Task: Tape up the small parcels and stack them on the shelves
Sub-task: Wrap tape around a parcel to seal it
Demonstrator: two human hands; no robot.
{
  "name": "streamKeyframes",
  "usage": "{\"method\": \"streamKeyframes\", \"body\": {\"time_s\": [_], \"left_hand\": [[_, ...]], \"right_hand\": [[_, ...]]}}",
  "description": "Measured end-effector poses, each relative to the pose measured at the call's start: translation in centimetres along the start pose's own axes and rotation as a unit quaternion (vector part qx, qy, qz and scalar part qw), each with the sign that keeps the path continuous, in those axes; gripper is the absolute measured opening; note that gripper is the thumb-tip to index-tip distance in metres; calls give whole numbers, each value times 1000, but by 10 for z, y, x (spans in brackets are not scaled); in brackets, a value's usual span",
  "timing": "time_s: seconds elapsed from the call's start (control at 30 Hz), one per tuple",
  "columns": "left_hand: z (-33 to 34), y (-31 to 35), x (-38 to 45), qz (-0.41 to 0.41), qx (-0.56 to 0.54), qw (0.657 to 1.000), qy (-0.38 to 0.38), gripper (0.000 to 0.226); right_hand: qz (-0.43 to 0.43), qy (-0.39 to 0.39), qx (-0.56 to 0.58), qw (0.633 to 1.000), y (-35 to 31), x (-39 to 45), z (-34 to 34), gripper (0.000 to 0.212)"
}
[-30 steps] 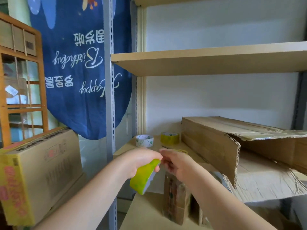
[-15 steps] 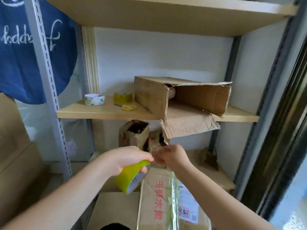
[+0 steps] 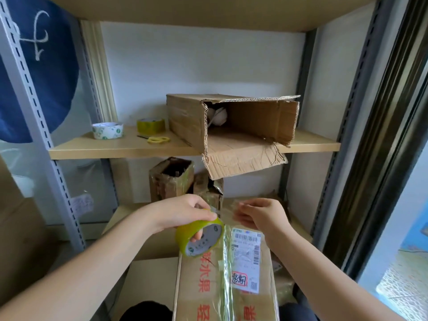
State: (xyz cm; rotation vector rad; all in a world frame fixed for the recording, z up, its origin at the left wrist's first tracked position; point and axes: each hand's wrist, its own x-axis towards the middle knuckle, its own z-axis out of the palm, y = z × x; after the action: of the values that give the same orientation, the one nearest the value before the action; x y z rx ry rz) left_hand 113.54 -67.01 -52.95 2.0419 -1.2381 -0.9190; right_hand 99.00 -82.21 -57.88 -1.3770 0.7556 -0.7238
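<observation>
- Metal shelving (image 3: 34,126) with wooden boards stands against a white wall; a blue cloth (image 3: 34,72) with white lettering hangs at the left.
- On the middle shelf (image 3: 120,149) sit a white tape roll (image 3: 107,130) with green logos, a yellow-green roll (image 3: 151,126), yellow scissors (image 3: 157,139) and a torn open carton (image 3: 234,126) lying on its side.
- Near the camera lies a parcel (image 3: 222,281) with red Chinese characters and a barcoded shipping label (image 3: 246,258) (small print unreadable); its long axis runs away from the viewer.
- The left hand (image 3: 185,212) grips a yellow-green tape roll (image 3: 200,237) just above the parcel's far end, fingers through its core.
- The right hand (image 3: 261,214) pinches the clear tape strip (image 3: 229,212) pulled from the roll.
</observation>
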Motion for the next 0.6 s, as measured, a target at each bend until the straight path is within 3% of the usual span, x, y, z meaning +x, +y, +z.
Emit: {"method": "streamKeyframes", "body": {"time_s": [0.1, 0.27, 0.43, 0.6], "left_hand": [[-2, -4, 5, 44, 53, 997, 25, 45], [11, -9, 11, 87, 102, 984, 114, 37], [20, -11, 14, 122, 118, 970, 174, 33], [21, -15, 13, 115, 149, 964, 190, 34]], "right_hand": [[13, 12, -9, 1000, 2, 1, -7, 4], [-34, 44, -51, 997, 6, -5, -12, 7], [-21, 51, -1, 998, 8, -9, -15, 3], [-42, 65, -7, 997, 14, -13, -12, 6]]}}
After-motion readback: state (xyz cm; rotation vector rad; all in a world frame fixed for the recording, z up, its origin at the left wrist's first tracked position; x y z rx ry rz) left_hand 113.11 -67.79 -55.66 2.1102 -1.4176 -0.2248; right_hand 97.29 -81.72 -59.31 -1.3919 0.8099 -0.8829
